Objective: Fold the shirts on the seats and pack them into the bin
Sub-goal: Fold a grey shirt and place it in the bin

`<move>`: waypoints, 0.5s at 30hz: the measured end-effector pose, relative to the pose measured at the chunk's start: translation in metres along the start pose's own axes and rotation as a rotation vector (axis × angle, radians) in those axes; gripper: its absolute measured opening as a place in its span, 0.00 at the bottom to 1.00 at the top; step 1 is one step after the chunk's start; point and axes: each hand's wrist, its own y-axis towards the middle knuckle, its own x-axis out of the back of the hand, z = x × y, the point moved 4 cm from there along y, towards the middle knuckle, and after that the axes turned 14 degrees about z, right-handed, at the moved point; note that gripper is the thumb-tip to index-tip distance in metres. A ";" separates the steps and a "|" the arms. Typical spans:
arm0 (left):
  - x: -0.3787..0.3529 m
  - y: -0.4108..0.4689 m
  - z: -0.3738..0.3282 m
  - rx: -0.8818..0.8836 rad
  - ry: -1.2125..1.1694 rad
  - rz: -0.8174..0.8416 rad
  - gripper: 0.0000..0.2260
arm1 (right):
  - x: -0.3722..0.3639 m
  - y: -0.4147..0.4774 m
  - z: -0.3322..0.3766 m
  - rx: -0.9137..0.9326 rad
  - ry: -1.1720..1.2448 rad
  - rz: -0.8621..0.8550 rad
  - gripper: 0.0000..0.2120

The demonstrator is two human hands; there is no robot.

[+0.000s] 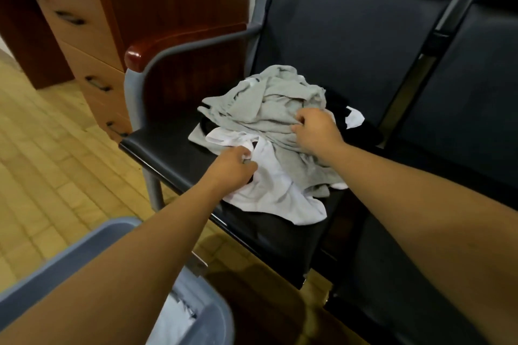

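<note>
Left hand (234, 166), the nearer of the two, reaches out over the grey-blue bin (70, 255) at the near left and pinches a fold of the white shirt (274, 190) between curled fingers and thumb. That shirt spills toward the near edge of the dark seat (173, 145). Something white lies in the bin, though what it is cannot be told. A little farther and to the right, the right hand (315, 131) has its fingers curled into the grey shirt (266, 103), which is heaped on top of the white one. A black garment (361, 131) shows at the far right of the pile. The shirts are tangled together, so the likely trouble is in the lift: pulling either one could drag the others along, and the white shirt at the seat's edge could slide to the floor. Holding two different shirts at once may also knot them tighter. Beyond the armrest (179, 47) stands a wooden drawer unit (84, 45).
</note>
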 end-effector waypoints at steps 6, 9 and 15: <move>0.018 -0.015 -0.029 -0.123 -0.148 -0.298 0.17 | 0.048 -0.031 0.023 0.206 0.506 -0.167 0.10; 0.023 -0.017 -0.060 -0.201 -0.725 -0.150 0.25 | 0.073 -0.058 0.029 0.273 0.803 -0.112 0.11; 0.008 -0.020 -0.103 -0.188 -1.311 0.021 0.12 | 0.108 -0.110 0.018 0.257 1.025 -0.084 0.12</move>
